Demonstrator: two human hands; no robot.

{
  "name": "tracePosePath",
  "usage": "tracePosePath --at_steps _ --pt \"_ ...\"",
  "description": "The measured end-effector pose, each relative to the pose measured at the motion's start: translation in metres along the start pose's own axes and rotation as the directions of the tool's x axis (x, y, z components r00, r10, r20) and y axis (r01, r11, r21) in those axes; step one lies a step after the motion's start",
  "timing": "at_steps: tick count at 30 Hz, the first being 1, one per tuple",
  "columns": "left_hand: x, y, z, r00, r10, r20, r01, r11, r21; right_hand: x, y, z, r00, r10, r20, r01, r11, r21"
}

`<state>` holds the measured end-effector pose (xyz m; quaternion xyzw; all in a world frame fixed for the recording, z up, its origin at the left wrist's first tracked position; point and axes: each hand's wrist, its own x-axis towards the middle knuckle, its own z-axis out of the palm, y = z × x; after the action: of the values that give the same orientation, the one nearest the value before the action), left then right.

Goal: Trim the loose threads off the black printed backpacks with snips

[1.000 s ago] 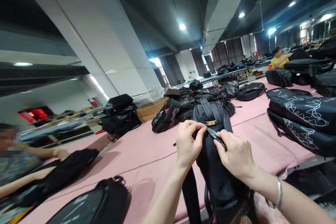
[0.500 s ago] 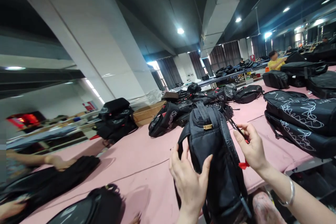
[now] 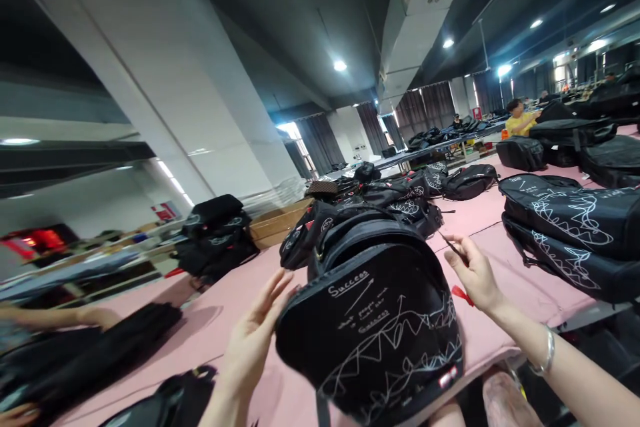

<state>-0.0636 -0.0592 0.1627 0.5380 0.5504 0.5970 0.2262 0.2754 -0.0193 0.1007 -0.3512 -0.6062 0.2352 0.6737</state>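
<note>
A black backpack [image 3: 380,327] stands tilted in front of me, its front panel toward me with white zigzag drawings and the word "Success". Its upper compartment gapes a little at the zip. My left hand [image 3: 253,330] is open at the bag's left edge, fingers stretched out along its side; whether the fingertips press on it is hard to see. Beside the bag's upper right, my right hand [image 3: 473,277] is closed on a slim dark pointed tool [image 3: 454,248], its exact kind unclear. A red tag or ribbon [image 3: 463,293] hangs below that hand.
The pink-covered table [image 3: 500,247] bears a heap of black backpacks [image 3: 370,190] behind mine and stacked ones [image 3: 570,233] at right. A cardboard box [image 3: 280,220] stands by the pillar. At left, a co-worker's arm [image 3: 60,315] reaches over a black bag [image 3: 95,347].
The backpack has been turned, so its drawn front panel now faces me in place of a plain side with straps. My left hand has moved left and outward. My right hand keeps the tool.
</note>
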Motion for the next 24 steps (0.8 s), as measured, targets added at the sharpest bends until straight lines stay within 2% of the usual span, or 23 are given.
tracePosePath --at_steps 2,4,6,7,8,9,11,12,13,15,17,20,22,24 --pt "-0.006 0.005 0.0 1.0 -0.002 -0.005 0.002 1.0 -0.001 0.003 0.005 0.01 0.999 0.02 0.033 -0.02 1.0 0.008" --pt "-0.012 0.006 0.003 0.999 0.039 -0.016 -0.038 0.995 0.092 0.008 0.01 0.022 0.998 0.056 0.032 -0.056 0.998 -0.002" --pt "-0.017 0.004 0.008 0.988 0.131 -0.078 -0.109 0.965 0.239 0.013 0.015 0.034 0.995 0.097 0.033 -0.097 0.995 0.009" --pt "-0.02 0.004 0.012 0.969 0.212 -0.124 -0.162 0.932 0.325 0.014 0.017 0.04 0.993 0.111 0.043 -0.113 0.993 0.036" --pt "-0.023 0.005 0.016 0.934 0.321 -0.159 -0.232 0.88 0.414 0.013 0.018 0.045 0.991 0.121 0.057 -0.126 0.989 0.076" --pt "-0.026 0.007 0.022 0.876 0.451 -0.172 -0.32 0.808 0.495 0.011 0.018 0.051 0.989 0.127 0.071 -0.135 0.984 0.116" --pt "-0.032 0.018 0.038 0.719 0.69 -0.083 -0.527 0.619 0.582 0.0 0.016 0.061 0.988 0.13 0.087 -0.142 0.979 0.148" --pt "-0.034 0.026 0.046 0.65 0.76 -0.001 -0.624 0.535 0.57 -0.007 0.013 0.065 0.987 0.132 0.089 -0.143 0.98 0.141" --pt "-0.036 0.034 0.055 0.601 0.795 0.083 -0.701 0.474 0.532 -0.015 0.009 0.068 0.987 0.134 0.088 -0.145 0.981 0.128" --pt "-0.039 0.052 0.07 0.553 0.806 0.211 -0.787 0.422 0.45 -0.03 0.0 0.071 0.984 0.148 0.098 -0.16 0.979 0.124" --pt "-0.039 0.067 0.081 0.532 0.787 0.313 -0.82 0.385 0.424 -0.042 -0.008 0.07 0.978 0.175 0.116 -0.193 0.967 0.166" --pt "-0.04 0.082 0.091 0.51 0.737 0.444 -0.827 0.279 0.488 -0.052 -0.018 0.067 0.968 0.214 0.132 -0.239 0.946 0.22" --pt "-0.044 0.088 0.096 0.525 0.693 0.493 -0.806 0.219 0.551 -0.055 -0.024 0.066 0.965 0.223 0.139 -0.253 0.931 0.262" --pt "-0.05 0.092 0.103 0.566 0.658 0.496 -0.76 0.184 0.623 -0.057 -0.03 0.064 0.963 0.222 0.154 -0.261 0.912 0.317"
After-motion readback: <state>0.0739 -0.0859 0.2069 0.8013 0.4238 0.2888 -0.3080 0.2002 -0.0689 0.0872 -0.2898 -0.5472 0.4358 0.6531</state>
